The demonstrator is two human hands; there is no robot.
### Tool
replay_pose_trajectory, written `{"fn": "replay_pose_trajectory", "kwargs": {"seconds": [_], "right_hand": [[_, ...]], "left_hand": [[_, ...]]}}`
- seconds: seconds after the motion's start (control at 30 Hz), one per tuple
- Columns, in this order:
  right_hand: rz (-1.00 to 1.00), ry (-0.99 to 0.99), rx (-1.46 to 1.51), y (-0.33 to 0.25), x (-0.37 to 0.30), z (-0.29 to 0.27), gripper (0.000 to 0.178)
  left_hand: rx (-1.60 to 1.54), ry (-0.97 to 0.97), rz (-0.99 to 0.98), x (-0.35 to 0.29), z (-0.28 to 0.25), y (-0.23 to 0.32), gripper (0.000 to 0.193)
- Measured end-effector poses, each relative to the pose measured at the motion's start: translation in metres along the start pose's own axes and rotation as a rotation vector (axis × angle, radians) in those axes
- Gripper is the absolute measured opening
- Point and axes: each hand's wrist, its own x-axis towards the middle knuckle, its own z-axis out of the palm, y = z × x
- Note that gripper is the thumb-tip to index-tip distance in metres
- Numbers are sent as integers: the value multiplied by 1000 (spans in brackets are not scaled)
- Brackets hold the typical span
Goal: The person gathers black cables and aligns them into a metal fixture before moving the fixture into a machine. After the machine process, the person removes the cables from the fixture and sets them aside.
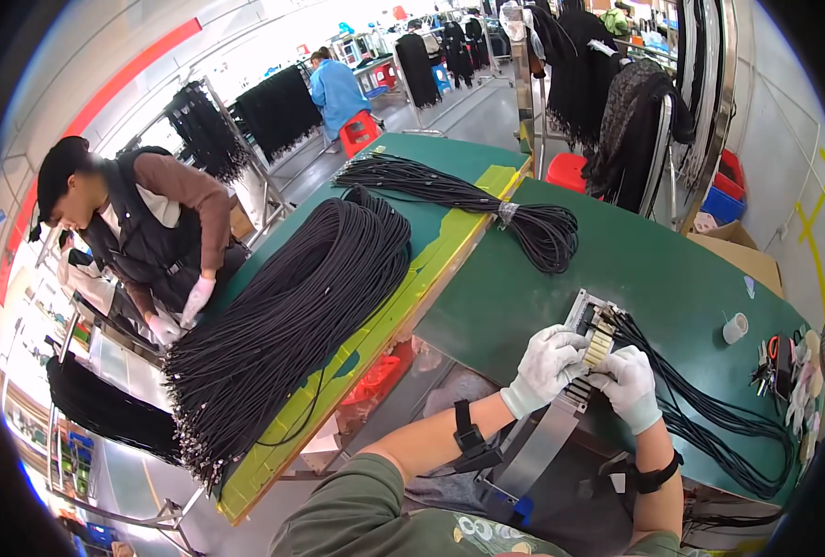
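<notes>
In white gloves, both my hands work at a metal fixture (535,455) at the edge of the green table. A pale yellow block with a row of slots (598,349) sits at its upper end, and ends of black cables (658,367) meet it. My left hand (550,364) is at the block's left side, fingers bent and closed against it. Opposite, my right hand (628,382) has its thumb and fingers pinched at the block's lower right side. What the fingertips hold is too small to make out. The cables loop away across the table to the right.
A big bundle of black cables (292,297) covers the left table, with a tied bundle (515,218) across the yellow edge strip (431,265). Right of my hands are a white cup (735,328) and scissors (773,351). A co-worker (167,223) handles cable ends at left.
</notes>
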Motion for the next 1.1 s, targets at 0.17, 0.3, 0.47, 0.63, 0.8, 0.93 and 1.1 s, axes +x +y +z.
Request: {"fn": "replay_pose_trajectory", "kwargs": {"seconds": [0.17,0.3,0.47,0.63,0.8,0.93,1.1], "right_hand": [[-100,169,-183,-26,9,6,19],[-149,154,-220,-21,5,20,19],[-24,-34,-37,1,-2,9,20],[190,-99,171,23,-7,-2,18],[224,38,194,11,-7,-8,16],[260,-24,131,14,-10,-13,16],[164,24,181,25,-19,-1,12]], "left_hand": [[18,-6,-74,-8,1,-6,18],[-51,1,-167,-8,1,-4,16],[-2,26,-62,-4,-1,-5,14],[-3,88,-163,-5,-3,-11,13],[123,156,-206,-4,-10,-9,13],[74,182,-248,-6,-11,-11,13],[41,138,-278,-11,-3,-17,12]]}}
